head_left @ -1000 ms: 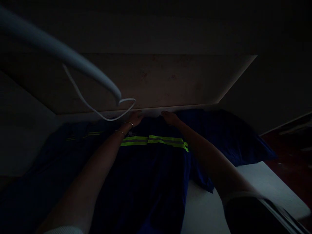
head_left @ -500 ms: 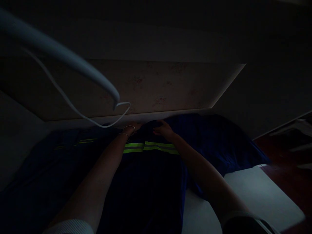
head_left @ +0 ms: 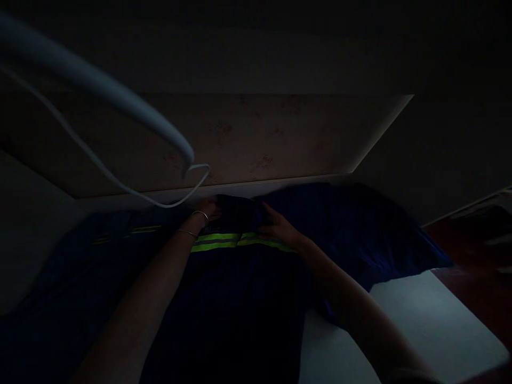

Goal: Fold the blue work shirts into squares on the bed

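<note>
A dark blue work garment (head_left: 248, 298) with a bright yellow-green reflective band (head_left: 236, 241) lies spread on a white surface (head_left: 400, 325) in very dim light. My left hand (head_left: 207, 209), with thin bangles at the wrist, grips the garment's far edge at the left of a raised fold (head_left: 239, 212). My right hand (head_left: 276, 226) is closed on the same fold from the right, just above the band. Both arms reach forward over the cloth.
A pale curved arm (head_left: 100, 90) with a thin white cable (head_left: 120, 184) hangs across the upper left. A light panel or wall (head_left: 280, 138) rises behind the surface's far edge. Reddish-brown floor (head_left: 472, 266) shows at the right. More blue cloth (head_left: 376, 234) bulges at the right.
Both hands have drawn back from the far edge toward me, lifting the garment's top edge into a fold over the reflective band. The view shifted slightly.
</note>
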A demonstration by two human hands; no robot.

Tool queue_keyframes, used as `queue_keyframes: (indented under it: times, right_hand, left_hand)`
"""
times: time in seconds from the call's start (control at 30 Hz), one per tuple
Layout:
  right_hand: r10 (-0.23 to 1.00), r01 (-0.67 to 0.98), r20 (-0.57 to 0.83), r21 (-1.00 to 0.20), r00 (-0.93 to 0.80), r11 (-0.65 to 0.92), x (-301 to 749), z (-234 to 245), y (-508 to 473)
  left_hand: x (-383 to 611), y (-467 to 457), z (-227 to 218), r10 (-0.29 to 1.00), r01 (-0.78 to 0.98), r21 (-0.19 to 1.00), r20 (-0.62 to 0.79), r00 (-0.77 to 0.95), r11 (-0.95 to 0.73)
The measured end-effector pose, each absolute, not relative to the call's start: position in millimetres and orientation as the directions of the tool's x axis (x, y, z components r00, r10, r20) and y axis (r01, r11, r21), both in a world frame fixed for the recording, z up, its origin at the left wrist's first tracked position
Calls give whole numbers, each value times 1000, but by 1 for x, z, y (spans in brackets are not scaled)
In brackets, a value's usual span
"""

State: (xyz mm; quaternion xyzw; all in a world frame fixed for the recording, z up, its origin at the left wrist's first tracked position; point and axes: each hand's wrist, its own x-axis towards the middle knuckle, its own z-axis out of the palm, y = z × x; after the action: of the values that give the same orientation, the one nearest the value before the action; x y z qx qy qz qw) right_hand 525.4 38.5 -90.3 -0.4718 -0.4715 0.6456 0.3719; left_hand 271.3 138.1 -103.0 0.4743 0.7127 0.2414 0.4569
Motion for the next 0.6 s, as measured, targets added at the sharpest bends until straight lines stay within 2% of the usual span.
queue_keyframes:
  times: [0.13, 0.23, 0.3, 0.37, 0.53, 0.6]
  right_hand:
    - [918, 87, -217, -976, -332, -199, 527, -95, 24]
    - [935, 359, -143, -933, -325, -18, 524, -92, 10]
    - [941, 567, -93, -816, -325, 115, 522, -86, 0]
    - [931, 703, -101, -685, -350, 190, 521, -78, -10]
    - [921, 868, -209, -452, -330, 208, 516, -55, -16]
    - [933, 910, -206, -357, -296, 210, 509, -48, -14]
  left_hand:
    - [268, 128, -91, 901, 402, 806, -402, -167, 434]
    - [277, 131, -88, 922, 456, 802, -359, -147, 385]
    - [284, 134, -90, 933, 513, 784, -342, -114, 350]
    - [287, 134, -96, 936, 562, 759, -341, -89, 330]
    - [275, 122, -106, 928, 619, 723, -370, -27, 307]
    - [272, 116, -106, 922, 617, 722, -387, -16, 314]
